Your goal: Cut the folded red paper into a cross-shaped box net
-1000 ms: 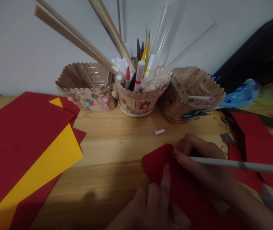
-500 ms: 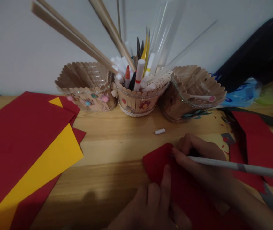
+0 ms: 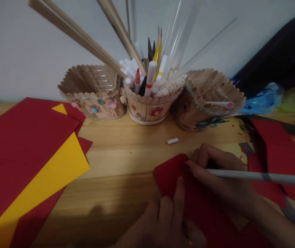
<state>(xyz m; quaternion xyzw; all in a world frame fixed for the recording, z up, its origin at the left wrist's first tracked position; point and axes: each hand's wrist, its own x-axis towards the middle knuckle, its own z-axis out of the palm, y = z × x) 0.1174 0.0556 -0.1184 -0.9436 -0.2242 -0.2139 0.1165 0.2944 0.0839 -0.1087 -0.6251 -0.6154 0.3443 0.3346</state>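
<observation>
My right hand (image 3: 219, 179) is closed around a white pen (image 3: 261, 176) with a grey band, its long barrel slanting out to the right. The pen's tip end is at the upper part of a folded or cut piece of red paper (image 3: 170, 170), mostly hidden by the fingers. My left hand (image 3: 163, 224) holds that red paper down, index finger stretched out on it and the other fingers curled. Beyond both hands lies a small white pen cap (image 3: 172, 141).
Three craft-stick baskets stand along the wall: left (image 3: 92, 103), middle (image 3: 151, 110) with markers, tweezers and sticks, right (image 3: 209, 113). Red sheets (image 3: 28, 137) and a yellow sheet (image 3: 67, 162) lie left. Red scraps (image 3: 282, 151) and a blue plastic packet (image 3: 263, 100) are right.
The pen's rear end has tipped slightly as my right hand shifts a little on the red paper. My left hand stays in place.
</observation>
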